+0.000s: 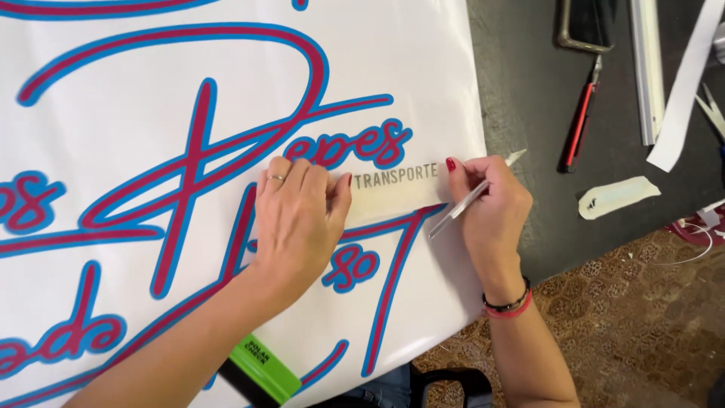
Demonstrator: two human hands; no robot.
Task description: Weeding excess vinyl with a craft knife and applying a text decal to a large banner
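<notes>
Left hand [298, 215] lies flat, fingers [302, 177] together, pinning the beige strip of transfer tape with grey lettering [393, 189] onto the white vinyl banner with red-and-blue script [151, 113]. Right hand [491, 204], at three o'clock, pinches a slim white craft knife [472, 198] at the strip's end; steady pressure looks essential. A red-handled cutter [580, 121] lies at one o'clock on the dark table [521, 91].

— How many things did you have out?

— I saw 1 white printed sheet [226, 75], 1 tape strip [393, 193], 1 white pen tool [472, 198], 1 red knife [580, 121], 1 green squeegee [264, 370].

— And your hands?

— 2: left hand [298, 223], right hand [491, 208].
</notes>
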